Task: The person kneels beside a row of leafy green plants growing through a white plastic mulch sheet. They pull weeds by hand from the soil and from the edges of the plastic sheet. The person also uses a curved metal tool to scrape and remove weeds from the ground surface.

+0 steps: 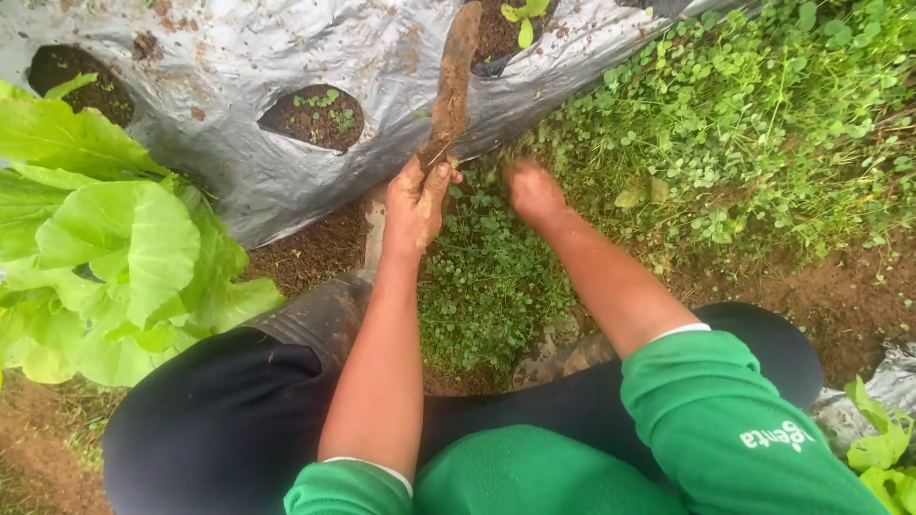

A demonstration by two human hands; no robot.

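My left hand [417, 198] grips the lower end of a muddy wooden stick [452, 84] that points up and away over the silver plastic mulch sheet [239, 67]. Soil coats the hand and the stick. My right hand [532, 191], blurred and dirty, is down among small green weeds [496, 277] growing in the furrow, fingers closed into the plants; what it holds is unclear. Both green sleeves are pushed up the forearms. My knees in dark trousers frame the lower view.
Large leafy green plants [105, 248] stand at left. Planting holes [313, 116] with soil and tiny seedlings dot the mulch sheet. A dense weed patch [754, 124] covers the right. Bare brown soil [840, 296] lies at lower right, beside another sheet edge [892, 381].
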